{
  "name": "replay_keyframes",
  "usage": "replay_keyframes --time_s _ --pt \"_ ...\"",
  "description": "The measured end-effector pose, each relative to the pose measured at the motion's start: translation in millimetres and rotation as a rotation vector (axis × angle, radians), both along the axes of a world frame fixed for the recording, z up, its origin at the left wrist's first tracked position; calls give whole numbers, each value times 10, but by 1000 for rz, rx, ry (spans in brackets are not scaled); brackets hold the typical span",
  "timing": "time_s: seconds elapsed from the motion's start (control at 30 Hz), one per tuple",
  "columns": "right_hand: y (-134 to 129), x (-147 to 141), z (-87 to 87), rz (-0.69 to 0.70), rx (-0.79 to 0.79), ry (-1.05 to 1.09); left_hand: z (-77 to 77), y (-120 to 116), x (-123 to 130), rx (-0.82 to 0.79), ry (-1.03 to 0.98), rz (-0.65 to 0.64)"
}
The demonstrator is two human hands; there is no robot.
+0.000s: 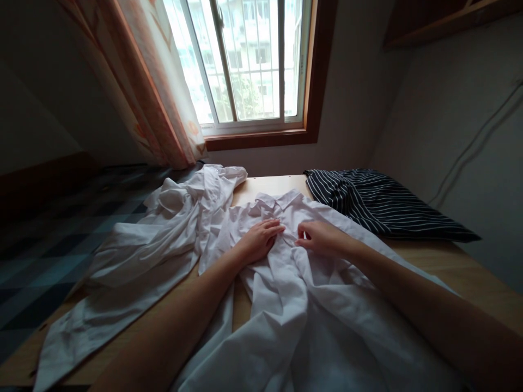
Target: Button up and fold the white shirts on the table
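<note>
A white collared shirt lies front up and wrinkled on the wooden board, its collar toward the window. My left hand rests on the shirt's upper front just below the collar, fingers stretched out and close together. Across the front opening, my right hand has its fingers curled toward the thumb in a pinch at the shirt's fabric. A small gap shows inside the curl. Folds of cloth run from the fingertips toward me. Buttons are too small to make out.
To the left lies a second rumpled white garment, one end reaching the near edge. A black striped cloth item sits at the far right. Wooden board shows beneath. Beyond are a checked bedspread, a curtain and a window.
</note>
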State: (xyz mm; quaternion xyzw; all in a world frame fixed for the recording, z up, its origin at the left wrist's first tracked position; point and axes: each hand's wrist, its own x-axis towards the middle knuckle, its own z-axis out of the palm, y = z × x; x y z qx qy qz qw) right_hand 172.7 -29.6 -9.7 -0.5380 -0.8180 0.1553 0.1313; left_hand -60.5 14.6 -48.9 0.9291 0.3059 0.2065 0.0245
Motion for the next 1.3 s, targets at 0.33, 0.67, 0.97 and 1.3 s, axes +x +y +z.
replay_keyframes --time_s 0.33,0.67,0.97,1.3 --pt "-36 -130 -59 235 238 121 -21 16 1 -7 -50 -23" --pt "-6 -89 -68 143 189 66 266 -193 72 43 -117 204" --pt "-18 -74 -5 147 146 95 265 -328 184 84 101 261" --pt "242 108 -242 54 -295 755 343 -383 188 154 117 131"
